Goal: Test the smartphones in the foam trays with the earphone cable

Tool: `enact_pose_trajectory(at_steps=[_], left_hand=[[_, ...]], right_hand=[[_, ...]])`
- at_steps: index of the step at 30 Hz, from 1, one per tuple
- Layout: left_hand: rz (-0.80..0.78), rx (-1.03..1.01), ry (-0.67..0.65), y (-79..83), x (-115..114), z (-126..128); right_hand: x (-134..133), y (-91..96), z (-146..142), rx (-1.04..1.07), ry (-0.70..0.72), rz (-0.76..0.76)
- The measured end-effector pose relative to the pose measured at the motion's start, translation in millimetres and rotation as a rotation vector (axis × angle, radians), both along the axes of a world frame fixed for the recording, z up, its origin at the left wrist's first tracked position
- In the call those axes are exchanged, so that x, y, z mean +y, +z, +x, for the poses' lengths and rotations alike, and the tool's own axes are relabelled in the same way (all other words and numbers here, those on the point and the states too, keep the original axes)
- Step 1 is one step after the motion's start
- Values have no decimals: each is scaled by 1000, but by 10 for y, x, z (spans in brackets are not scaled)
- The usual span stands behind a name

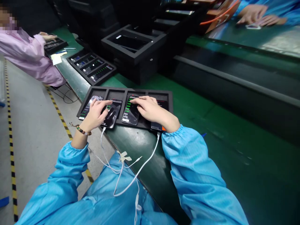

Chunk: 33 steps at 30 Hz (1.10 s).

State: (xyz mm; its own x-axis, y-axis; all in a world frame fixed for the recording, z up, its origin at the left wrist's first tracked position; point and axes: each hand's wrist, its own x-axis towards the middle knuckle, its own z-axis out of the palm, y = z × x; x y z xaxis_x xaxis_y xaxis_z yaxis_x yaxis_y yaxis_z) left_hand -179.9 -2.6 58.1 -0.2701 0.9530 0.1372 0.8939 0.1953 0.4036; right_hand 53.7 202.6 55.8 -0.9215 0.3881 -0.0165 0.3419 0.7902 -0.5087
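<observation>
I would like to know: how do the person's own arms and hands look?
The left hand and right hand are ungloved. The left sleeve and right sleeve are bright blue, loose and wrinkled, with gathered ends. A bracelet of mixed-colour beads is worn on the left.

A long green table [211, 115] with a smooth, slightly shiny top runs slantwise through the room. To its left lies a grey floor [32, 131] marked with striped tape in yellow and black: an outer line [11, 140] near the left edge and an inner line [56, 109] closer to the table. A low black ledge [222, 75] stands between this table and another green table [235, 38] at upper right, where light glares off the surface. Tall black stacks [96, 18] darken the background.
</observation>
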Motion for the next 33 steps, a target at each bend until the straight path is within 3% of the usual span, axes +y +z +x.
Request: enact_pose_trajectory(at_steps=[2, 10, 23, 28, 33], left_hand=[[7, -15, 3, 25, -57, 6], [-36, -18, 10, 6, -167, 24], [-57, -16, 35, -36, -99, 74], [-14, 23, 57, -13, -144, 49], [20, 31, 89, -11, -186, 12]], right_hand=[[0, -19, -14, -27, 24, -22], [53, -81, -4, -96, -105, 42], [46, -37, 28, -63, -86, 28], [16, 46, 27, -53, -75, 10], [11, 5, -5, -59, -42, -3]])
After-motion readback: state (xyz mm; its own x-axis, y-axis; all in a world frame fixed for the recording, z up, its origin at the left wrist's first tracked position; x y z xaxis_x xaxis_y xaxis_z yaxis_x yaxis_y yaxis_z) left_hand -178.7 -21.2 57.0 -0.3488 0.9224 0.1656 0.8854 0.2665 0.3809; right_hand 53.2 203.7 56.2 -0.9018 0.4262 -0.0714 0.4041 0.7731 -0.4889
